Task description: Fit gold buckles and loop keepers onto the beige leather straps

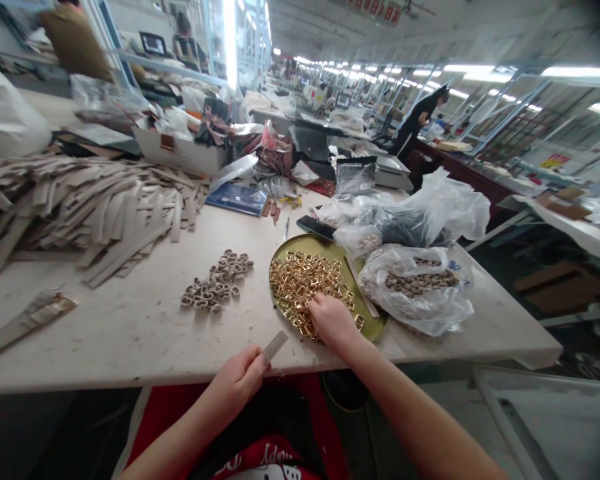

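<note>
Gold-coloured metal buckles point(305, 280) lie in a heap on the round green tray point(325, 245), a little right of the frame's centre. From my distant place, I see the fingers of the right hand point(334, 325) drawn narrow among these buckles; whether they grip one, I cannot tell. At the lower centre, the left hand point(245, 373) holds a flat grey strip point(275, 347) between its fingers, at the near edge of the counter point(145, 340). Small grey loops point(217, 281) lie left of the tray.
</note>
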A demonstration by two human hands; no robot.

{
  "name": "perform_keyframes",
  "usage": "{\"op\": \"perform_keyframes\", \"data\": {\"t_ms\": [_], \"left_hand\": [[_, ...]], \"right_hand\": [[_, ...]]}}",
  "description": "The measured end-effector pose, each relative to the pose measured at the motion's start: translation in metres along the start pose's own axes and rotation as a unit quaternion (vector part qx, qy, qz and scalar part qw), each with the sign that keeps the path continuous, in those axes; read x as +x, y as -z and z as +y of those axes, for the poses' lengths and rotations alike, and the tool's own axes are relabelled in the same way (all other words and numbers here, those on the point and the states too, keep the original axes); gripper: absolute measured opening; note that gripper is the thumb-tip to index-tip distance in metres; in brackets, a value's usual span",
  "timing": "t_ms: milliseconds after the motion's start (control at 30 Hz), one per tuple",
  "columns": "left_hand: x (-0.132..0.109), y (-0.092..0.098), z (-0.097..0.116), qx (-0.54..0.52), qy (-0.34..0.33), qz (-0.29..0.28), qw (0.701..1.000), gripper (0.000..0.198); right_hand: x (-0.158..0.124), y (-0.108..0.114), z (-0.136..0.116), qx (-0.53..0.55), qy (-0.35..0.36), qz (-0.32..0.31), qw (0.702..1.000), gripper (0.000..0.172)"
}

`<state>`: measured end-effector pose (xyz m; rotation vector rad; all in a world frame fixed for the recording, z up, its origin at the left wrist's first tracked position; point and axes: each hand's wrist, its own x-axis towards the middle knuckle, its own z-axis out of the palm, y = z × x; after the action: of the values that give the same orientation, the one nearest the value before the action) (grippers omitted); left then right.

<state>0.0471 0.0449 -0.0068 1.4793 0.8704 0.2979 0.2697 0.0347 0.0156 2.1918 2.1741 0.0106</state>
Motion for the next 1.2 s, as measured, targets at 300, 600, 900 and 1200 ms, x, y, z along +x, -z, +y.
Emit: {"op": "perform_keyframes", "data": {"t_ms": [300, 600, 900, 1200], "left_hand": [[-0.008, -0.001, 0.02, 0.03, -0.04, 0.028, 0.998, 0.031], [-0.016, 0.004, 0.056, 0.07, -0.095, 0.035, 0.992, 0.029], [-0.033, -0.012, 0.028, -0.075, -0.092, 0.108, 0.987, 0.031], [-0.05, 0.013, 0.018, -0.041, -0.011, -0.075, 0.996, 0.036]], "right_hand": [[-0.018, 0.014, 0.011, 0.256, 0.03, 0.106, 0.96, 0.009], [-0.06, 0.034, -0.056, 0.768, -0.05, -0.078, 0.634, 0.028], [-0.062, 0.004, -0.101, 0.843, -0.108, 0.047, 0.524, 0.029], [-0.072, -0.002, -0.086, 0.866, -0.1, -0.089, 0.481, 0.033]]}}
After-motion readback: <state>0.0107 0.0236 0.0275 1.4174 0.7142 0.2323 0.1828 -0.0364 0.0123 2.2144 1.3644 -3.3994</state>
